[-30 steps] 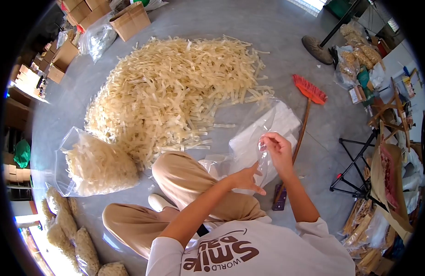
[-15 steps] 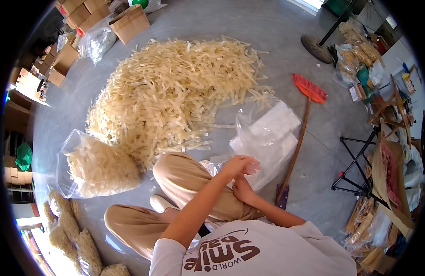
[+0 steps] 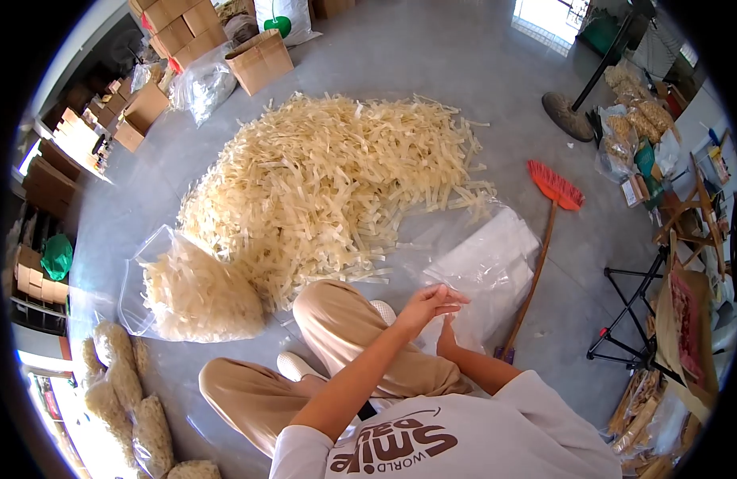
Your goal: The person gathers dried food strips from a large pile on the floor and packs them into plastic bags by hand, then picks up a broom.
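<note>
My left hand (image 3: 429, 308) is closed in a pinch above my knee, with thin clear plastic at its fingertips. Just below and to its right, my right hand (image 3: 447, 340) is also closed on what looks like the edge of the same clear plastic bag (image 3: 474, 315); the film is hard to make out. Beyond both hands, a stack of flat white and clear plastic bags (image 3: 496, 251) lies on the floor. A large heap of pale yellow, ribbon-like strips (image 3: 320, 172) spreads out ahead. To the left, a clear bag filled with such strips (image 3: 201, 291) rests against the heap.
A red broom (image 3: 556, 188) lies right of the stacked bags. A black folding stand (image 3: 636, 311) is farther right. Filled bags (image 3: 129, 391) sit at lower left, cardboard boxes (image 3: 259, 62) at upper left. A round-based pole (image 3: 569, 116) stands at upper right.
The view has shifted, so the scene sits lower and farther right. My hands have moved slightly apart, and the right hand shows more of its fingers beneath the left.
</note>
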The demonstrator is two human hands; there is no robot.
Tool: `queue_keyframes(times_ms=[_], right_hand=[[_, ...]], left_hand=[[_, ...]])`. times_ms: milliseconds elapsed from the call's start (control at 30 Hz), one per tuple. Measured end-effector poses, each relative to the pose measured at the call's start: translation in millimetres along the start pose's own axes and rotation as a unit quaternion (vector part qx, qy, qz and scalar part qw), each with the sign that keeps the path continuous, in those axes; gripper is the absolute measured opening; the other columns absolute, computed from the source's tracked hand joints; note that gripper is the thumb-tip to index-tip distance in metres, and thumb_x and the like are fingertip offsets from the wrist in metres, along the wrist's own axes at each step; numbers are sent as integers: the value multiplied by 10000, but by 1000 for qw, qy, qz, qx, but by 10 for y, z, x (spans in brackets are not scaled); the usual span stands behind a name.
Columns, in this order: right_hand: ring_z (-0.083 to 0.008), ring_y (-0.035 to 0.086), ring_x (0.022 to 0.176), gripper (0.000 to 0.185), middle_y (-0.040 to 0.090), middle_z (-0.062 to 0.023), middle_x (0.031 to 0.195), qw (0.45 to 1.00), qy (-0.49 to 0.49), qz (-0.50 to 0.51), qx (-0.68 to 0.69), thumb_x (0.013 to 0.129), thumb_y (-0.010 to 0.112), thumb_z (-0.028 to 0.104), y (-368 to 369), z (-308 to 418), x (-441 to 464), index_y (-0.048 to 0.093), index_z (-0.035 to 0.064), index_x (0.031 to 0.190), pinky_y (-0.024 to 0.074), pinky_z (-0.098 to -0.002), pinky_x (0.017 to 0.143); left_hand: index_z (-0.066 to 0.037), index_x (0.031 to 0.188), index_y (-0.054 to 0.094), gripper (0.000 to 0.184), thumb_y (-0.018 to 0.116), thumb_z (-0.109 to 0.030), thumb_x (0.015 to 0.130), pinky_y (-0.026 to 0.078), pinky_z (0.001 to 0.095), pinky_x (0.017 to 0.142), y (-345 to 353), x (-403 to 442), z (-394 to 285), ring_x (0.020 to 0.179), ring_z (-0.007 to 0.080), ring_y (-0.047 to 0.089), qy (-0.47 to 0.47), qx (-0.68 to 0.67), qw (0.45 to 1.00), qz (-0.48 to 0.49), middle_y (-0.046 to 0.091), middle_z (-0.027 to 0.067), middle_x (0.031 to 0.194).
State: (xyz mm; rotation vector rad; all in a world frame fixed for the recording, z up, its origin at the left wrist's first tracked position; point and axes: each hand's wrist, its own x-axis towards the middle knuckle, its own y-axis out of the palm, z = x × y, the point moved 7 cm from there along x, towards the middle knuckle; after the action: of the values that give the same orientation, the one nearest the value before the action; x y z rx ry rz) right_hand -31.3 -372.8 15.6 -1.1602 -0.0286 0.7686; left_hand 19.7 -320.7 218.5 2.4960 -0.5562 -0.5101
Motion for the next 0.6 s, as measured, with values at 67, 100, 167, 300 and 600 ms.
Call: queue_keyframes(times_ms=[67, 100, 167, 300, 600], right_hand=[[-258, 450, 1118, 344, 521, -198, 1107, 999, 33, 4, -40, 786, 515, 177, 143, -104, -32, 499, -4, 1079, 310, -431, 950], [-254, 444, 1125, 343, 521, -199, 1105, 996, 56, 7, -65, 786, 511, 179, 189, -191, -80, 502, -9, 1073, 298, -436, 962], [-247, 432, 1140, 340, 523, -202, 1100, 985, 118, 16, -127, 785, 502, 183, 201, -470, -321, 508, -18, 1060, 273, -445, 985], [-262, 419, 1150, 331, 518, -215, 1093, 980, 176, 31, -91, 749, 500, 159, 215, -1302, -551, 533, -28, 1020, 241, -465, 1012], [-339, 486, 1031, 402, 543, -199, 1023, 957, 236, -78, 148, 705, 569, 214, -66, -1738, -115, 528, -30, 1021, 351, -436, 919]], left_hand=[[-30, 955, 561, 322, 414, -313, 914, 409, 369, 909, -35, -59, -227, 1052, 259, 526, 72, -96, 993, -8, 575, 149, 1056], [-30, 955, 561, 322, 414, -313, 914, 409, 369, 909, -18, -120, -365, 1052, 259, 526, 75, -92, 993, -7, 575, 149, 1056], [-48, 921, 565, 301, 407, -304, 915, 410, 391, 905, -3, -331, -827, 1063, 292, 522, 143, -103, 984, -32, 589, 154, 1032], [-33, 943, 552, 332, 399, -326, 913, 441, 374, 856, -238, -837, -1531, 962, 278, 582, 240, -89, 961, -108, 616, 161, 965], [-40, 899, 546, 300, 382, -291, 926, 468, 364, 807, -434, -1442, -1911, 938, 314, 593, 318, -59, 930, -172, 620, 171, 909]])
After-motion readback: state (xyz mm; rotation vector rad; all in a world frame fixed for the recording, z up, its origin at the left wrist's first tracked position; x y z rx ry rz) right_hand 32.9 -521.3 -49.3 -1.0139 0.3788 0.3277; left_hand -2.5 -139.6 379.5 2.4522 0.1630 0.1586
